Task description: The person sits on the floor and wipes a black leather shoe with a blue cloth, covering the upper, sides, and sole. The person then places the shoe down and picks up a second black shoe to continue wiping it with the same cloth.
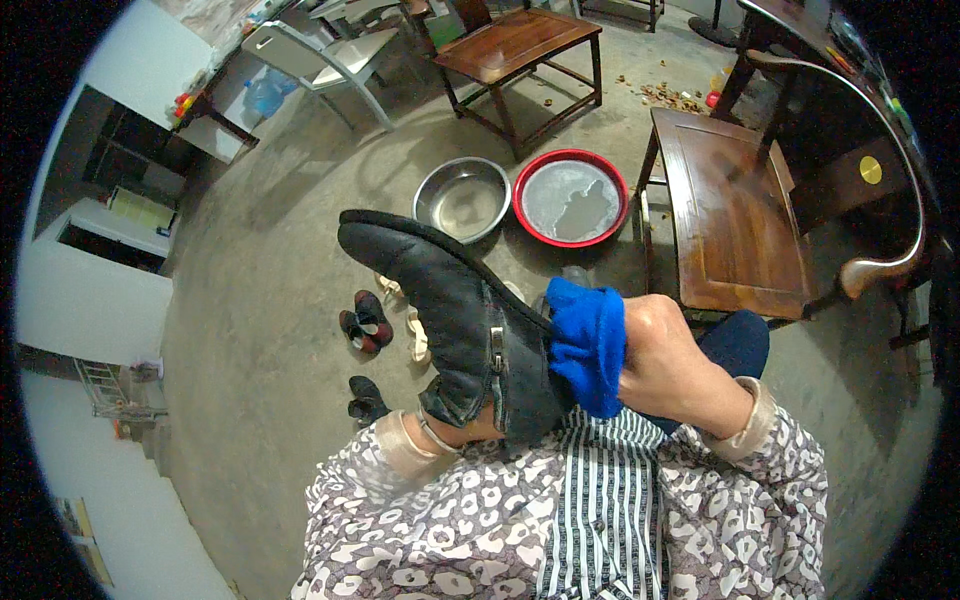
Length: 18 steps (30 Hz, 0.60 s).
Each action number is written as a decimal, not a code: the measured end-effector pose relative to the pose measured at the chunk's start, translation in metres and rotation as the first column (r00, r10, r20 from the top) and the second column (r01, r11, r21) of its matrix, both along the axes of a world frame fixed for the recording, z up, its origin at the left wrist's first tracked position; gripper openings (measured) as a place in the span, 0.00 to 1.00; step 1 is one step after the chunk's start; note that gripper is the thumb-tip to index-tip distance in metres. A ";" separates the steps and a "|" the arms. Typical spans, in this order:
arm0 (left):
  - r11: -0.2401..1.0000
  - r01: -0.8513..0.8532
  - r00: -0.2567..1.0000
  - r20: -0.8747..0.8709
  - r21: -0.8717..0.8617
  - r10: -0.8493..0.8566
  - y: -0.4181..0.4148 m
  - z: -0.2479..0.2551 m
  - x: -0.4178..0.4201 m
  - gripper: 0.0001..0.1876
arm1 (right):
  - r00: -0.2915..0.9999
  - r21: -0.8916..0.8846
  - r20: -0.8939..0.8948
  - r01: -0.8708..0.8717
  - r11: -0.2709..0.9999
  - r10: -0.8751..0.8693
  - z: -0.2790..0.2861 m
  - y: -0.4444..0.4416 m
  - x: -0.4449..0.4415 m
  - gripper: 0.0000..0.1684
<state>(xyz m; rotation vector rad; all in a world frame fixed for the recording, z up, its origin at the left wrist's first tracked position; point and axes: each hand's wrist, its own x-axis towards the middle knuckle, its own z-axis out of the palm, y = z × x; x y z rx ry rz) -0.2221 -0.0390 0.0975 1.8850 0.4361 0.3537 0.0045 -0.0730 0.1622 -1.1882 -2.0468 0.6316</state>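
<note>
A black leather ankle boot [450, 292] with a side zipper is held up before me, its toe towards the upper left and its sole facing the upper right. My left hand [484, 427] is inside the boot's opening; its fingers are hidden by the leather. My right hand [660, 349] grips a bunched blue cloth [589, 345], which lies against the heel part of the boot. A metal basin [461, 199] with clear liquid stands on the floor beyond the boot. Beside it is a red-rimmed basin [624, 214] of greyish, foamy water.
Dark shoes [367, 319] and light-coloured footwear [418, 337] lie on the floor at the left; another black boot [365, 397] is nearer. A wooden armchair [739, 217] stands close at the right, a wooden seat [521, 45] beyond the basins. Small debris [667, 96] lies scattered behind.
</note>
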 end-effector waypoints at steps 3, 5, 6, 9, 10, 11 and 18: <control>0.998 -0.012 0.999 0.040 -0.069 0.015 -0.011 -0.002 0.007 0.33 | 0.991 0.055 -0.001 0.131 0.990 -0.131 -0.013 0.017 -0.018 0.14; 0.994 -0.037 0.998 0.054 -0.107 0.043 -0.014 -0.001 0.010 0.33 | 0.988 0.113 -0.039 0.151 0.982 -0.148 -0.009 0.031 -0.028 0.17; 0.993 -0.062 0.996 0.058 -0.104 0.068 -0.014 -0.001 0.009 0.33 | 0.987 0.111 -0.058 0.156 0.982 -0.150 -0.011 0.037 -0.033 0.17; 0.991 -0.133 0.991 0.031 -0.019 0.133 -0.010 0.004 0.006 0.35 | 0.994 0.107 0.044 0.097 0.989 -0.103 -0.012 0.033 -0.025 0.16; 0.979 -0.128 0.991 0.060 0.160 0.120 -0.010 0.011 0.002 0.35 | 0.991 0.099 0.107 0.063 0.993 -0.074 -0.011 0.029 -0.020 0.15; 0.972 -0.141 0.987 0.107 0.187 0.122 -0.009 -0.002 -0.001 0.35 | 0.990 0.080 0.133 0.038 0.996 -0.048 -0.009 0.023 -0.013 0.15; 0.793 -0.084 0.986 -0.065 0.603 0.154 -0.010 -0.028 -0.036 0.33 | 0.998 0.019 0.065 -0.025 0.999 0.024 -0.005 -0.009 0.003 0.11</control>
